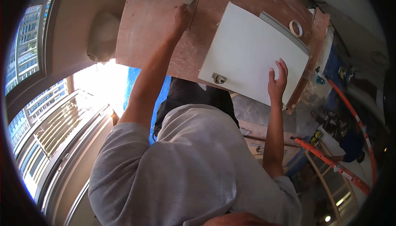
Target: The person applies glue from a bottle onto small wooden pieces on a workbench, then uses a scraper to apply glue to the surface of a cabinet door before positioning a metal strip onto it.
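Over the left part of the reddish-brown wooden worktop, my left hand is closed around a flat grey blade-like tool. Its exact kind is too small and blurred to tell. A white cabinet door panel lies flat at a slant across the worktop. Near its left front corner a metal hinge is fitted. My right hand is open above the panel's right front part, fingers apart, with nothing in it. Whether it touches the panel I cannot tell.
A roll of tape lies beside a grey strip along the panel's far right edge. An orange ladder stands at the right, near another person. A covered rounded bundle and windows are at the left.
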Demonstrator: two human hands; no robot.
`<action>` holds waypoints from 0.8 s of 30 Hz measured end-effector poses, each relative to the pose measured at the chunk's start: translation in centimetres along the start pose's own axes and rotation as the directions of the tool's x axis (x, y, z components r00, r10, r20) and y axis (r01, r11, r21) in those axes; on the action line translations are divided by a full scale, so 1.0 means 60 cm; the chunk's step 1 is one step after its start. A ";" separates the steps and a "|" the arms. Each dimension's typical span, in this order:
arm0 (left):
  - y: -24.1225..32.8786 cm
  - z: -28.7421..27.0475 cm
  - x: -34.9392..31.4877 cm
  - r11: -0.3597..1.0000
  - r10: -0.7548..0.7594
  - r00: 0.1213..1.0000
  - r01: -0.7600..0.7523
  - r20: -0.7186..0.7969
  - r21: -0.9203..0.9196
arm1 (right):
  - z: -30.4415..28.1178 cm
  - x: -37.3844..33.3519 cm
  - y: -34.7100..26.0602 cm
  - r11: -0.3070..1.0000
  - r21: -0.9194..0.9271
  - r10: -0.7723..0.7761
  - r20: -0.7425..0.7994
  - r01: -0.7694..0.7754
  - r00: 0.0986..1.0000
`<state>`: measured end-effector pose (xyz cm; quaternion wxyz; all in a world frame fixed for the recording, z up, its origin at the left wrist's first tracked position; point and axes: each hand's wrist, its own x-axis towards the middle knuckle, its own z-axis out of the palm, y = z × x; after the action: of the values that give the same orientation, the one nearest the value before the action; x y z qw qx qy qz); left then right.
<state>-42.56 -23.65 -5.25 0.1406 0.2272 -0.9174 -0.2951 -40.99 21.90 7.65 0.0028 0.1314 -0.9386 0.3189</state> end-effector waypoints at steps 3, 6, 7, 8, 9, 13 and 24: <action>0.095 -0.070 0.051 0.996 -0.057 0.969 0.038 0.239 0.082 | -0.011 0.005 -0.011 1.000 -0.009 0.027 -0.024 -0.027 0.999; -0.050 -0.013 -0.090 0.999 0.036 0.997 -0.037 0.062 0.016 | -0.007 0.010 -0.001 0.999 0.026 0.034 -0.037 -0.033 0.999; 0.002 -0.055 -0.141 0.999 -0.018 0.978 0.010 0.208 0.043 | -0.007 -0.009 0.012 0.996 0.023 0.082 -0.051 -0.081 0.995; 0.056 -0.109 -0.172 0.994 -0.082 0.940 0.055 0.331 0.089 | -0.005 -0.018 0.020 0.993 0.030 0.115 -0.061 -0.113 0.991; 0.060 -0.102 -0.167 0.994 -0.086 0.948 0.061 0.308 0.089 | -0.002 -0.020 0.024 0.993 0.039 0.113 -0.053 -0.111 0.992; -0.003 0.024 -0.061 0.997 0.071 0.997 -0.072 0.028 0.030 | 0.006 0.001 0.011 0.998 0.039 0.057 -0.008 -0.057 0.998; 0.022 -0.196 -0.298 0.958 -0.185 0.937 0.104 0.296 0.268 | -0.004 -0.011 0.024 0.992 0.063 0.112 -0.028 -0.110 0.993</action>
<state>-23.05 -19.35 2.58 -0.0606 0.2599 -0.9382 -0.2202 -40.75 23.31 6.96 -0.0040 0.0738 -0.9342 0.3490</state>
